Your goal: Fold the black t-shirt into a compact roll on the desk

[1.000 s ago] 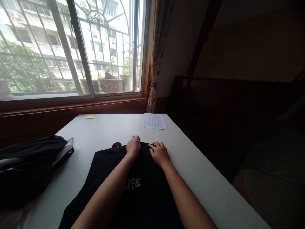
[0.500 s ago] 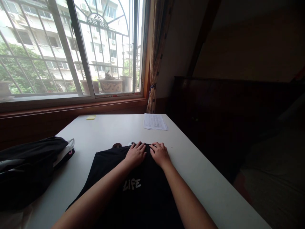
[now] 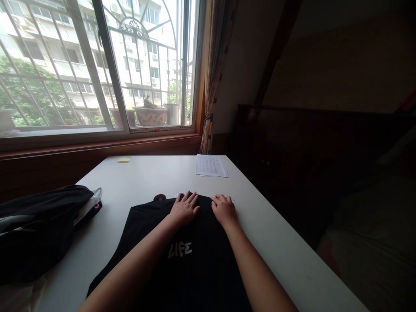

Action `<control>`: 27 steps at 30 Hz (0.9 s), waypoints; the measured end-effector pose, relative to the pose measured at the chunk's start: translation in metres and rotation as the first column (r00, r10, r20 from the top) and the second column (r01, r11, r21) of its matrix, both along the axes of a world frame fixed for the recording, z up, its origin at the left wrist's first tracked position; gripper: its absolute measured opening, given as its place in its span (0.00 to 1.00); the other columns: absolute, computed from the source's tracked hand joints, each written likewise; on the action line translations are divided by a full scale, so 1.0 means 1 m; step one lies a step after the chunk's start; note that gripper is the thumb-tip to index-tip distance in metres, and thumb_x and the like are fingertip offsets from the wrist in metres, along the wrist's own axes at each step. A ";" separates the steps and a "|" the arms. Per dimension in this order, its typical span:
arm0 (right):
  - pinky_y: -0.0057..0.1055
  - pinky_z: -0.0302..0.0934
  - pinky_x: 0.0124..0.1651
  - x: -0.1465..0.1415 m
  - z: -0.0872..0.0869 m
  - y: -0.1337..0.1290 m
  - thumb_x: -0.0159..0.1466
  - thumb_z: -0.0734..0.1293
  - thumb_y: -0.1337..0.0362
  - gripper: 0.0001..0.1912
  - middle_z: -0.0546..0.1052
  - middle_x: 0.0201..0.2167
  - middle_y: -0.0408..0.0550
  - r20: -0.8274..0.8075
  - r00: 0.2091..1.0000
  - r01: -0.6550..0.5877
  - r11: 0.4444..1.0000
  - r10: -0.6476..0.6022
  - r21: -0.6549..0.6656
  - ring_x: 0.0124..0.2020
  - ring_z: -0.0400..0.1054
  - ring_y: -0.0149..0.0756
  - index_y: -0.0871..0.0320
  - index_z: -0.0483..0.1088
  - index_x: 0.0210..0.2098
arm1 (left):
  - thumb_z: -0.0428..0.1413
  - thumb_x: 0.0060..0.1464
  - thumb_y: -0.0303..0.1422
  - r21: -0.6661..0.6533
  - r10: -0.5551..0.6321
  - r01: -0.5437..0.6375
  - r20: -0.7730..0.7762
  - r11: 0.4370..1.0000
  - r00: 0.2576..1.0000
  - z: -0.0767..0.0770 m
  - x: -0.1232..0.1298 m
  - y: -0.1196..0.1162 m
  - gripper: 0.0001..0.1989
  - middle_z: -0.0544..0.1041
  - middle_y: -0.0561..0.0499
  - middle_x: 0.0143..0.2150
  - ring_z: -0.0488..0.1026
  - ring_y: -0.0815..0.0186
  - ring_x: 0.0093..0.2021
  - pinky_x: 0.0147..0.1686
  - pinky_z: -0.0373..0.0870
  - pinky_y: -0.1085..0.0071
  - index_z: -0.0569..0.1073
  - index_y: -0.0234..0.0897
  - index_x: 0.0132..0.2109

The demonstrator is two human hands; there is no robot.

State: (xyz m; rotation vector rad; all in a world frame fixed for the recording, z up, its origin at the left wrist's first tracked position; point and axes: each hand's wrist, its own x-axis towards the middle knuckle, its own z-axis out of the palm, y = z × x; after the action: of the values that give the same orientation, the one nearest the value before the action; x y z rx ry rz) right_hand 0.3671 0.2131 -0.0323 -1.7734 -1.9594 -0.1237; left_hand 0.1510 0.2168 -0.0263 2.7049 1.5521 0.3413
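A black shirt [image 3: 208, 264] with white "LIFE" lettering lies spread on the white table [image 3: 269, 242], its far edge away from me. My left hand [image 3: 183, 210] rests flat on the cloth near that edge, fingers apart and pointing forward. At the far right corner, my right hand [image 3: 225, 210] has its fingers bent and closed on the shirt's edge; the fingertips are partly hidden. Just beyond the far edge, left of my left hand, are a brown round object [image 3: 159, 197] and a whitish one [image 3: 179, 196], both partly covered.
A heap of dark clothing [image 3: 42, 225] with some white cloth lies on the left of the table. Written paper sheets [image 3: 212, 166] and a yellow sticky note [image 3: 124, 160] are at the far side. Behind stand a barred window [image 3: 146, 78] and a tied curtain [image 3: 211, 95].
My right hand has shifted to the right along the shirt's far edge, widening the gap between the hands. My left hand has stayed nearly in place, its fingers a little more spread.
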 end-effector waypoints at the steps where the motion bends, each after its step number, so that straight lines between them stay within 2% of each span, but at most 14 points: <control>1: 0.37 0.56 0.55 0.001 -0.002 0.002 0.68 0.63 0.64 0.16 0.76 0.54 0.47 -0.006 1.000 0.009 1.000 -0.009 0.002 0.53 0.62 0.46 0.47 0.78 0.52 | 0.41 0.69 0.47 -0.005 0.000 0.000 -0.002 1.000 1.000 0.001 0.000 0.000 0.30 0.51 0.50 0.74 0.45 0.49 0.74 0.69 0.45 0.42 0.55 0.43 0.72; 6: 0.37 0.56 0.55 0.008 -0.009 0.010 0.69 0.63 0.62 0.18 0.76 0.53 0.51 -0.053 0.996 0.067 0.998 -0.066 0.011 0.52 0.63 0.46 0.52 0.75 0.56 | 0.41 0.69 0.48 -0.014 -0.002 0.002 -0.002 1.000 1.000 0.003 -0.001 -0.001 0.30 0.51 0.49 0.74 0.44 0.48 0.74 0.69 0.45 0.42 0.55 0.43 0.72; 11: 0.37 0.56 0.54 0.012 -0.012 0.016 0.68 0.64 0.61 0.15 0.76 0.51 0.52 -0.092 0.991 0.093 0.996 -0.092 0.004 0.50 0.64 0.47 0.54 0.77 0.51 | 0.42 0.69 0.48 -0.005 -0.026 0.027 0.014 1.000 1.000 0.008 -0.003 -0.002 0.28 0.54 0.51 0.74 0.45 0.49 0.74 0.68 0.46 0.41 0.56 0.47 0.72; 15: 0.37 0.56 0.54 0.013 -0.013 0.018 0.68 0.65 0.60 0.14 0.76 0.49 0.52 -0.121 0.989 0.090 0.996 -0.090 -0.006 0.49 0.64 0.46 0.55 0.78 0.48 | 0.42 0.70 0.47 0.043 0.007 -0.009 0.058 0.999 0.998 0.020 -0.022 -0.006 0.27 0.54 0.50 0.74 0.45 0.50 0.74 0.67 0.51 0.41 0.58 0.46 0.71; 18: 0.37 0.55 0.55 0.015 -0.014 0.019 0.68 0.64 0.59 0.13 0.76 0.48 0.52 -0.152 0.985 0.082 0.996 -0.084 -0.019 0.49 0.65 0.45 0.56 0.77 0.46 | 0.41 0.70 0.44 0.094 0.089 -0.099 0.111 0.991 0.990 0.031 -0.062 -0.011 0.25 0.59 0.47 0.72 0.48 0.50 0.73 0.67 0.53 0.43 0.61 0.43 0.69; 21: 0.38 0.56 0.56 0.018 -0.014 0.022 0.67 0.64 0.58 0.13 0.75 0.47 0.54 -0.193 0.976 0.091 0.995 -0.098 -0.044 0.50 0.65 0.46 0.57 0.77 0.42 | 0.43 0.68 0.40 0.124 0.208 -0.230 0.170 0.965 0.963 0.035 -0.121 -0.019 0.23 0.67 0.42 0.66 0.56 0.51 0.70 0.67 0.54 0.51 0.67 0.37 0.65; 24: 0.40 0.57 0.55 0.024 -0.013 0.025 0.66 0.64 0.54 0.14 0.74 0.46 0.55 -0.237 0.965 0.096 0.992 -0.114 -0.087 0.49 0.65 0.47 0.57 0.76 0.37 | 0.46 0.65 0.40 0.107 0.356 -0.387 0.229 0.916 0.906 0.032 -0.185 -0.031 0.23 0.73 0.38 0.59 0.66 0.47 0.61 0.62 0.60 0.50 0.70 0.34 0.61; 27: 0.38 0.60 0.54 0.033 -0.009 0.028 0.64 0.65 0.49 0.17 0.73 0.45 0.54 -0.280 0.956 0.055 0.989 -0.091 -0.135 0.47 0.68 0.45 0.56 0.77 0.33 | 0.49 0.59 0.43 0.029 0.477 -0.502 0.269 0.865 0.837 0.025 -0.234 -0.042 0.23 0.77 0.37 0.49 0.71 0.46 0.53 0.58 0.62 0.48 0.74 0.33 0.54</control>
State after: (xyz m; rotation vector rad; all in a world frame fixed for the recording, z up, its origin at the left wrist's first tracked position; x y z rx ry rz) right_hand 0.3998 0.2413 -0.0416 -1.8284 -1.7277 0.2257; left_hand -0.0831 0.1749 -0.0017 2.1592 2.1691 0.7534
